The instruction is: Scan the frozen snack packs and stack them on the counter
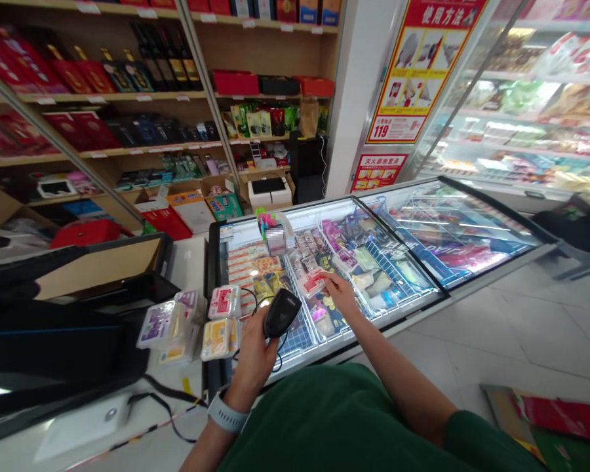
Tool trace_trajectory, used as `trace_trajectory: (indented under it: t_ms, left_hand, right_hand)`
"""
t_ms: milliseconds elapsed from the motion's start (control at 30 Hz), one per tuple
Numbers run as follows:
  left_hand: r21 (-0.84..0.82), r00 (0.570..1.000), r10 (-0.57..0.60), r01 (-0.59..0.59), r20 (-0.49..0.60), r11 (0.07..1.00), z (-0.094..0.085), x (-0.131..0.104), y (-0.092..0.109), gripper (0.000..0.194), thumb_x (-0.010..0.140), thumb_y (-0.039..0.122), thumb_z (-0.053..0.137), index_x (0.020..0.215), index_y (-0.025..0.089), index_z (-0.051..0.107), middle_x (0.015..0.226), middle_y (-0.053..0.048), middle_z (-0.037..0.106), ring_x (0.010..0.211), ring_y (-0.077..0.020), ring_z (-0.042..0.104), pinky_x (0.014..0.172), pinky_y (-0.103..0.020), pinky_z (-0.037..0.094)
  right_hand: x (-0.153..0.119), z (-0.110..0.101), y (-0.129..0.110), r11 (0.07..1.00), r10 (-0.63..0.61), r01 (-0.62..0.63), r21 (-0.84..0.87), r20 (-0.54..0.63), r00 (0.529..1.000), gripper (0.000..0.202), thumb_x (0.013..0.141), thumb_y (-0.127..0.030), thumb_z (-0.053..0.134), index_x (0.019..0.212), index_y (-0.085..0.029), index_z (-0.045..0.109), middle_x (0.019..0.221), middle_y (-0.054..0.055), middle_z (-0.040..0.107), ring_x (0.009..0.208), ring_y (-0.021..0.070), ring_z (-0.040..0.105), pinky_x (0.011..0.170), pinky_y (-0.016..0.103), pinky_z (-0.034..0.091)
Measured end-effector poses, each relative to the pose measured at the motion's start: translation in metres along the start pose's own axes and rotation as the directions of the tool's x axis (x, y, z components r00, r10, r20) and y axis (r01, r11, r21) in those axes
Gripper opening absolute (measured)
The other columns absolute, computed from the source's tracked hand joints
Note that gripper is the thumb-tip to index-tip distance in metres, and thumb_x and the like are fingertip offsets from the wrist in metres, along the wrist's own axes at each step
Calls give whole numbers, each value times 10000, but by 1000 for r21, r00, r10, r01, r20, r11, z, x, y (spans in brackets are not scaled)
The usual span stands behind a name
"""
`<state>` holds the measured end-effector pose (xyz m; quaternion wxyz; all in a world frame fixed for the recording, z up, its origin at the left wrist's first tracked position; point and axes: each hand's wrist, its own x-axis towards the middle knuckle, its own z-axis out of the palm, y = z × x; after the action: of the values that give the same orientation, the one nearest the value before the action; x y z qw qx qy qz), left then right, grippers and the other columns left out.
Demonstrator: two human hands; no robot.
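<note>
Presently, I rate the work as part-way along, viewed from my remote post. The left hand (pixel 255 349) is wrapped around a black plastic handheld scanner (pixel 281 314), which stands apart from any pack. The right hand (pixel 341 294) grasps a flat pack with a red-and-white label (pixel 313 282) by its near edge, located over the glass top of a long black-framed chest freezer (pixel 213 259); I cannot tell whether it rests on the glass or hangs just above. Set down and out of hand are a clear plastic tub with a red label (pixel 225 301), a clear plastic tub with a yellow label (pixel 219 339) just beside it and, to their left, a stack of clear purple-labelled tubs (pixel 161 324). I find the pack in hand unfinished, in my judgement, since it has not been put down with those tubs. Nothing visible confirms which items have been read.
</note>
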<state>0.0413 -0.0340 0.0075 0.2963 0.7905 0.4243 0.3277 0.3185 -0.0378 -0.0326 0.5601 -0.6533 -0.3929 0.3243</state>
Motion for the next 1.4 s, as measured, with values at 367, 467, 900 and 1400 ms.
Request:
trace_trajectory:
  t_ms: [367,467,900,1400]
  left_hand:
    - [-9,1000,9,-9,2,1000,-1,0,10,541,792,134,544,1333,154,518,1301,-152,641,1229,-315,605,1063,-532,480]
    - [1,1000,3,-3,0,1000,0,-2,10,547,794,138,545,1340,140,512,1307,-163,633,1243,-324,592,1071,-547,468]
    - [-41,1000,-11,11,1,999,-1,0,25,504,821,145,543,1324,162,528,1290,-144,639,1232,-307,593,1077,-535,462]
    - [-11,999,36,-36,34,999,1,3,29,581,794,83,531,1367,175,492,1344,-134,614,1275,-307,567,1112,-528,436]
  right_hand:
    - [-2,6,0,886,257,-216,409,-46,965,372,661,-383,757,959,-189,647,825,19,736,732,178,724,760,347,613]
    - [-7,10,0,845,283,-233,481,-32,959,364,638,-398,795,882,-200,612,901,42,748,821,203,744,787,353,612]
    - [-18,14,-7,953,181,-147,266,-109,977,345,663,-451,781,843,-180,665,729,6,696,620,147,627,625,292,553]
    - [-25,14,-13,991,54,-43,125,-89,995,302,769,-416,712,965,-204,623,921,59,757,818,220,729,758,351,606]
